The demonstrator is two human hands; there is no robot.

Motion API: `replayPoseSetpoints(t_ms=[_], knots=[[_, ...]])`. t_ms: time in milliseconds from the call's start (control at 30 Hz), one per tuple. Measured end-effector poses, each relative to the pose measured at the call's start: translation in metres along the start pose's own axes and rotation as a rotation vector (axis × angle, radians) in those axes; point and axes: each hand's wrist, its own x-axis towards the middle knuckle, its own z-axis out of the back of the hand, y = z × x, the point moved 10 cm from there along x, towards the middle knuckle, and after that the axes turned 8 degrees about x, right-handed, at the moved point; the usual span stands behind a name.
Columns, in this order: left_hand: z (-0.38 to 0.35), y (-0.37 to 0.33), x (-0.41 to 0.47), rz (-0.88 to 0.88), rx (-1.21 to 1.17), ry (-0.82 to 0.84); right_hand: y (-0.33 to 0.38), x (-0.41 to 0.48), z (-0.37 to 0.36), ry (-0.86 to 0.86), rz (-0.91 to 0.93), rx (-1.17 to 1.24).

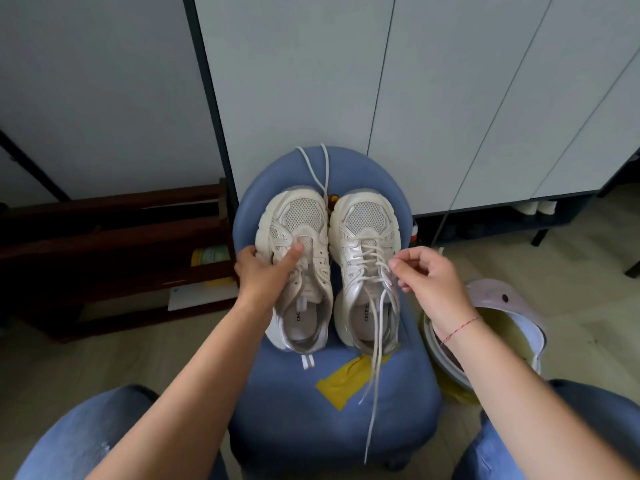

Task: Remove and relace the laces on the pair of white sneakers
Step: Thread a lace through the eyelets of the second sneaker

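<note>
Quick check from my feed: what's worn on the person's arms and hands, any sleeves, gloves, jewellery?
No gloves or sleeves in view; both forearms are bare. The left hand and its wrist wear nothing. The right hand has a thin red string bracelet around its wrist. Blue jeans cover both knees.

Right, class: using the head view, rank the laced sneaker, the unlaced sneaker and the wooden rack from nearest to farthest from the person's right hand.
1. Laced sneaker: right beside the right hand, which pinches its lace.
2. Unlaced sneaker: next one left, held by the left hand.
3. Wooden rack: far left, on the floor.
</note>
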Motion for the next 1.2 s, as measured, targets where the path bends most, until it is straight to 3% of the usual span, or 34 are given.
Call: replayPoseSetpoints(t_ms=[167, 333, 500, 633, 800, 967, 1200], knots=[[-0.010, 0.004, 0.010, 0.009, -0.059, 0.078, 0.032, 0.028, -0.023, -0.031, 0.051, -0.023], [-0.013, 0.011, 0.011, -0.002, -0.105, 0.066, 0.070, 0.079, -0.056, -0.104, 0.152, -0.258], [-0.016, 0.014, 0.010, -0.010, -0.148, 0.075, 0.092, 0.104, -0.096, -0.202, 0.291, -0.803], [-0.018, 0.016, 0.012, 0.004, -0.154, 0.090, 0.095, 0.115, -0.114, -0.238, 0.301, -0.995], [-0.019, 0.015, 0.010, 0.010, -0.183, 0.080, 0.093, 0.121, -0.113, -0.272, 0.313, -0.894], [-0.020, 0.014, 0.009, 0.023, -0.204, 0.082, 0.087, 0.124, -0.113, -0.176, 0.303, -0.800], [-0.017, 0.008, 0.009, 0.047, -0.195, 0.077, 0.109, 0.096, -0.093, 0.070, 0.237, -0.001]])
